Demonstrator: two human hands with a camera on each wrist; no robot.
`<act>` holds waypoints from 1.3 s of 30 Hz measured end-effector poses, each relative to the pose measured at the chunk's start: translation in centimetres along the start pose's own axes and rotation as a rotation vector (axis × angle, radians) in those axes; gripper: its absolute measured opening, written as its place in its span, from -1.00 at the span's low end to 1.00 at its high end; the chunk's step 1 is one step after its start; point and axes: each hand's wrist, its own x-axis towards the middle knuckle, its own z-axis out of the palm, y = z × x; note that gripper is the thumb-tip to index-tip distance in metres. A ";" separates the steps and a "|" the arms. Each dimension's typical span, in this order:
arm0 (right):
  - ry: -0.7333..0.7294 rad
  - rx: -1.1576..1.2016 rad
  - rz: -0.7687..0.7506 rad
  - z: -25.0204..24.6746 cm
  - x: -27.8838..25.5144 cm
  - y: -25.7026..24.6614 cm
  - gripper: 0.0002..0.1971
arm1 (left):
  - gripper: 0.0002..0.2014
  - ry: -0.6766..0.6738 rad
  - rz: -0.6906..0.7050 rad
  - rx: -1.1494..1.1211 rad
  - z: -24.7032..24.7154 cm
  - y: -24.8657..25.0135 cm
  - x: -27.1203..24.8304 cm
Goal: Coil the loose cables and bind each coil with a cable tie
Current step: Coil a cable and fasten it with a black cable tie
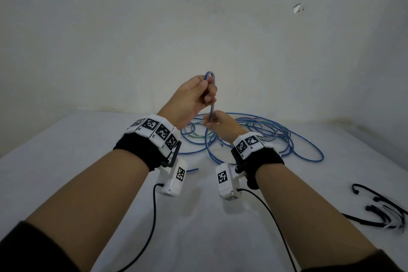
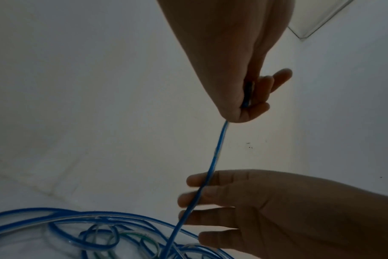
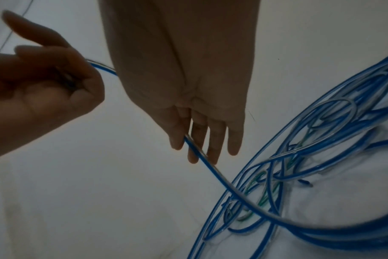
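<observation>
— As the left hand's (image 1: 189,97) fingers (image 1: 211,90) are clenched on the blue cable (image 1: 212,108), what is pinched by the right hand (image 1: 220,126)?
— Same cable, lower. Coiling is judged barely begun; slack must be drawn from the tangle (image 1: 254,130) on the surface (image 1: 88,172).

A white cloth-covered table (image 1: 66,139) meets a pale wall (image 1: 132,28) bearing a chipped patch (image 1: 297,8).

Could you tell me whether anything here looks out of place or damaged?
The blue cables lie in a loose tangle on the table, not yet coiled, and the wall behind has a chipped patch. Nothing else stands out.
</observation>
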 end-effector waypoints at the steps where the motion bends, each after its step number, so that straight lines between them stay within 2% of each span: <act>1: -0.025 -0.039 0.012 -0.1 0.0 0.2 -0.86 | -0.74 0.029 0.019 -0.037 -0.1 0.0 0.3; 4: -0.141 -0.149 0.033 -0.1 -0.5 0.4 -0.97 | -0.74 0.119 0.064 -0.089 -0.8 0.0 1.0; 8: -0.155 -0.049 0.106 0.3 -1.6 0.9 -0.84 | -0.74 0.242 0.124 0.134 -1.8 -0.5 1.5; 11: -0.129 -0.247 -0.063 -0.1 -2.0 0.4 -0.72 | -0.74 0.240 0.140 0.389 -2.7 -1.9 1.3; 13: -0.109 -0.420 -0.195 -0.6 -2.4 -0.4 -0.71 | -0.77 0.215 0.133 0.590 -3.5 -2.9 0.9; 16: -0.047 -0.381 -0.305 -1.4 -2.9 -1.0 -0.79 | -0.83 0.151 0.066 0.864 -4.0 -3.7 0.0; 18: -0.011 -0.311 -0.350 -2.0 -3.0 -1.1 -0.87 | -0.80 0.095 -0.014 0.932 -4.1 -3.9 -0.3; 22: 0.111 -0.223 -0.449 -3.0 -2.6 -1.2 -0.95 | -0.80 -0.032 -0.172 0.825 -3.7 -3.9 -1.0; 25: 0.199 -0.186 -0.491 -3.3 -2.2 -1.2 -0.88 | -0.75 0.027 -0.240 0.596 -3.2 -3.4 -1.2; 28: 0.227 -0.158 -0.440 -3.8 -1.8 -0.4 -0.88 | -0.64 0.016 -0.258 0.485 -3.3 -2.8 -1.3; 32: 0.231 -0.094 -0.358 -4.6 -1.7 1.3 -0.97 | -0.65 -0.006 -0.270 0.469 -4.1 -2.5 -1.5; 37: 0.304 -0.210 -0.430 -3.7 -1.4 1.1 -0.86 | -0.65 -0.067 -0.366 0.294 -3.0 -2.4 -1.5; 39: 0.338 -0.224 -0.457 -3.4 -1.2 0.9 -0.84 | -0.68 -0.036 -0.373 0.227 -2.6 -2.3 -1.4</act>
